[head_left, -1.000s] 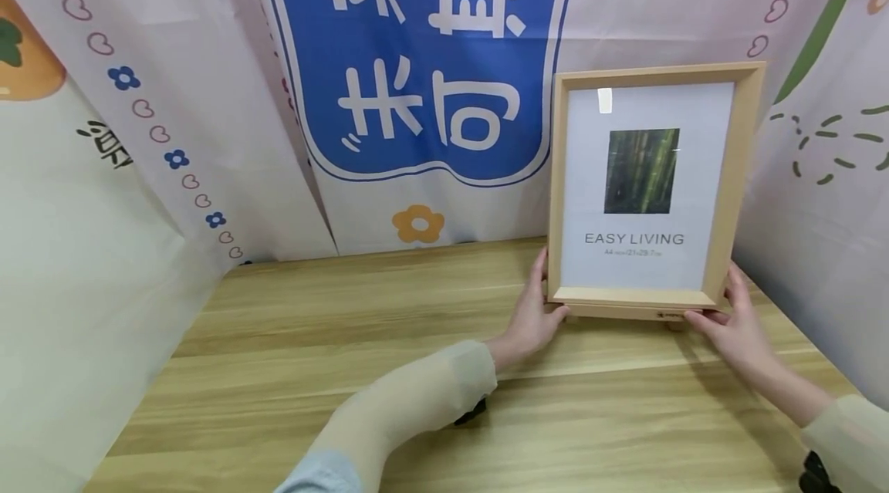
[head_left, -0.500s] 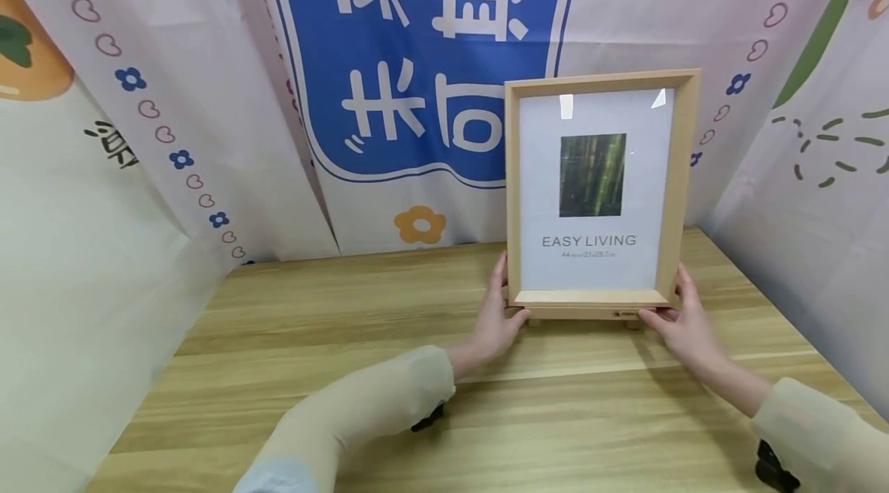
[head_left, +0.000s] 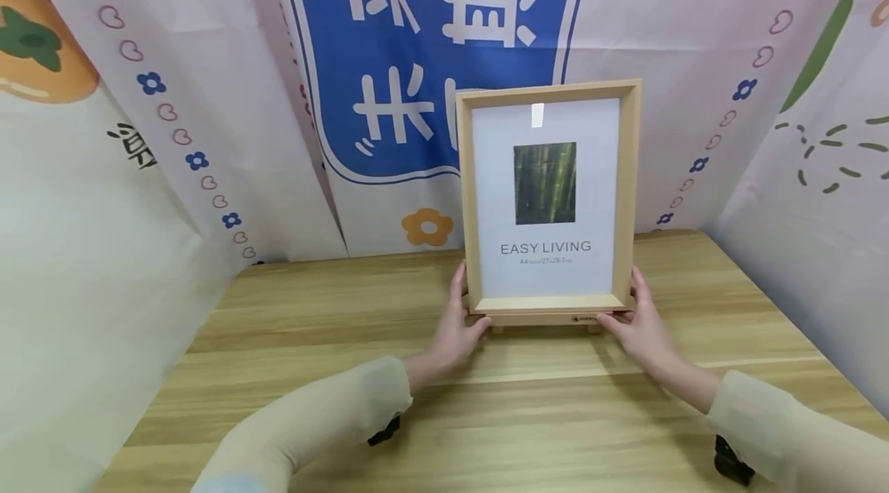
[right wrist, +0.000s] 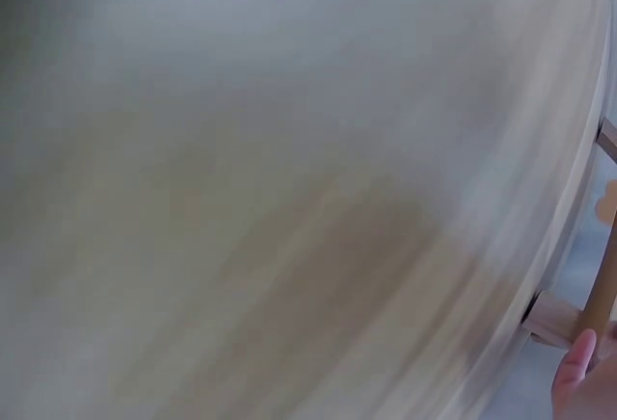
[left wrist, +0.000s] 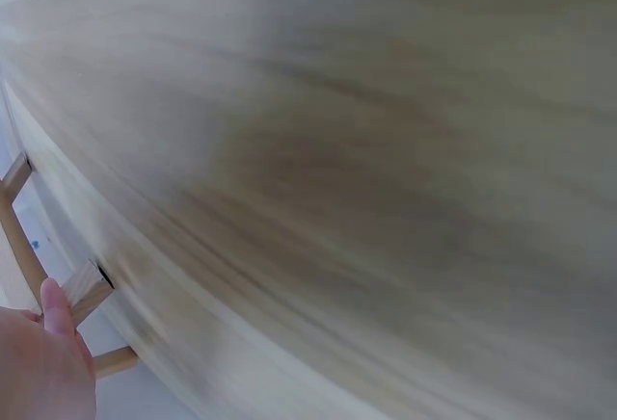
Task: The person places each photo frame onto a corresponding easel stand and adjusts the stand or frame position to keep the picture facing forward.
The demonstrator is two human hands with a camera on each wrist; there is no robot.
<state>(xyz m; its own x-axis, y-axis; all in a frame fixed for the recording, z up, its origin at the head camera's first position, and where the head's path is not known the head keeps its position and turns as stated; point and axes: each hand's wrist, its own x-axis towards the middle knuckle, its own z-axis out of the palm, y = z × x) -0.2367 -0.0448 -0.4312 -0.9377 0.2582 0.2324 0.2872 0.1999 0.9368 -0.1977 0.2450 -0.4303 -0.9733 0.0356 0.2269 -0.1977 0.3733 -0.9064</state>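
A light wood picture frame [head_left: 545, 235], with a bamboo photo and the words "EASY LIVING", stands upright on the ledge of a small wooden easel [head_left: 531, 320]. My left hand [head_left: 454, 332] grips its lower left corner, thumb on the ledge and fingers up the side. At the lower right corner my right hand [head_left: 646, 340] holds in the same way. The left wrist view has my left hand [left wrist: 43, 367] beside an easel leg [left wrist: 87, 290]. In the right wrist view, part of my right hand [right wrist: 576, 372] shows near another leg [right wrist: 553, 320].
The wood-grain table [head_left: 333, 346] extends to the left and in front of the easel. Behind it hangs a printed cloth [head_left: 389, 123] with a blue sign and flowers. More cloth [head_left: 812, 192] stands along the right edge.
Both hands have moved the easel with the picture frame leftward across the table, from the right side toward the middle. Their grip looks the same throughout.
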